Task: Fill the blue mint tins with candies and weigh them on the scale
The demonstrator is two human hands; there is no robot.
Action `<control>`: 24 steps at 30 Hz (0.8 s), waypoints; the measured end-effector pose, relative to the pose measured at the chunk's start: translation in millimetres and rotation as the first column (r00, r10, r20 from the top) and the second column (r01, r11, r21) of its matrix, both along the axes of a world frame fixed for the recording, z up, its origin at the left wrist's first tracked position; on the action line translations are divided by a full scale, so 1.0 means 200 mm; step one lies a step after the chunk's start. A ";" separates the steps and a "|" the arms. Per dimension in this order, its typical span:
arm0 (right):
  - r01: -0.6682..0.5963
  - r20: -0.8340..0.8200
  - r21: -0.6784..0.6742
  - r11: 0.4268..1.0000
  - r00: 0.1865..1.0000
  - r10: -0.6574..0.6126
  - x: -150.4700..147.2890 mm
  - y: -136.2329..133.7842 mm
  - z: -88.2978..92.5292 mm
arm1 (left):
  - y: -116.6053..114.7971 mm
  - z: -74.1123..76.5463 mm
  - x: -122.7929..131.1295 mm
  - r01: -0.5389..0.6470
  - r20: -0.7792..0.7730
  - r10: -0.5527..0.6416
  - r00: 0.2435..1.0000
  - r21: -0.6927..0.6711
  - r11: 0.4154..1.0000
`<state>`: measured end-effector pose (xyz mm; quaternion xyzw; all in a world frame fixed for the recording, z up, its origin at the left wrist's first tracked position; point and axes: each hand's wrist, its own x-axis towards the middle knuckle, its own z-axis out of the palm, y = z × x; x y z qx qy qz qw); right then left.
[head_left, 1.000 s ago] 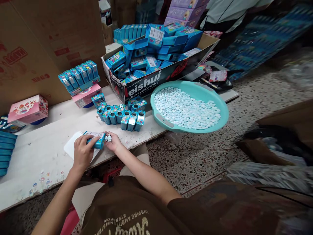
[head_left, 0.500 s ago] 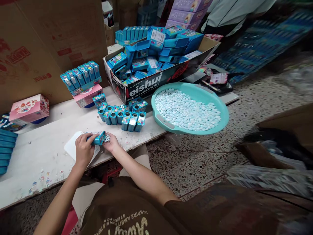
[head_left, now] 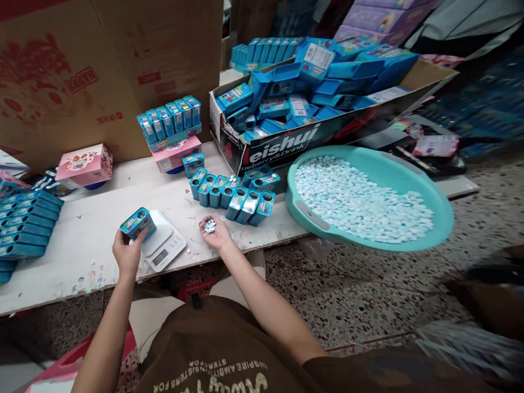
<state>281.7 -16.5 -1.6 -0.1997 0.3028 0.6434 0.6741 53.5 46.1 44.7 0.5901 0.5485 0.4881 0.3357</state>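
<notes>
My left hand (head_left: 127, 252) grips a blue candy box (head_left: 138, 224) just over the left edge of a white digital scale (head_left: 167, 252). Pale small candies (head_left: 210, 225) lie in the cupped palm of my right hand (head_left: 218, 236), held to the right of the scale. One loose candy (head_left: 189, 251) rests on the table between scale and hand. Behind my right hand stand several upright blue boxes (head_left: 213, 192) with round openings on top; a few candies sit on top of one. A large turquoise basin (head_left: 309, 218) full of candies is to the right.
A black carton (head_left: 282, 144) heaped with blue boxes stands at the back. Pink boxes (head_left: 84, 165) and a display of blue packs (head_left: 170, 121) are along the cardboard. Stacked blue boxes (head_left: 28, 224) fill the left end. The white table's front edge (head_left: 94, 292) is near my lap.
My hands have moved apart: the left carried the box leftward, uncovering the scale, and the right drew away with the candies. The view has turned left.
</notes>
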 end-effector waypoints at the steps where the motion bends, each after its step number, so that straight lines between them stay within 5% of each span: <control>1: -0.008 0.005 0.004 1.000 1.000 0.008 0.01 -0.02 0.00 | 0.01 -0.02 -0.01 -0.002 0.027 0.002 1.000 -0.016 1.000; 4: -0.025 0.014 -0.002 1.000 1.000 0.025 0.02 -0.06 0.00 | 0.02 -0.05 -0.04 0.028 0.009 -0.028 1.000 -0.034 0.999; 7: -0.018 0.012 -0.008 1.000 1.000 0.018 0.02 -0.08 0.01 | -0.03 -0.05 -0.07 0.003 -0.204 0.024 0.979 0.130 0.992; 10: -0.007 0.026 -0.010 1.000 1.000 0.008 0.03 -0.11 0.01 | -0.16 -0.03 -0.08 -0.021 -0.440 0.267 0.857 0.488 0.873; 12: -0.005 0.038 -0.014 1.000 0.999 0.005 0.03 -0.13 0.02 | -0.27 -0.02 -0.05 0.175 -0.569 0.245 0.785 0.582 0.794; 14: -0.004 0.041 -0.021 1.000 0.999 0.005 0.04 -0.16 0.02 | -0.37 -0.02 0.02 0.462 -0.752 0.063 0.656 0.467 0.754; 16: -0.006 0.038 -0.026 1.000 0.999 0.007 0.05 -0.18 0.02 | -0.42 -0.03 0.11 0.627 -0.882 -0.075 0.465 0.267 0.732; 24: 0.001 0.038 0.005 1.000 0.999 -0.001 0.07 -0.27 0.00 | -0.39 -0.03 0.30 0.708 -0.993 -0.118 0.012 -0.074 0.702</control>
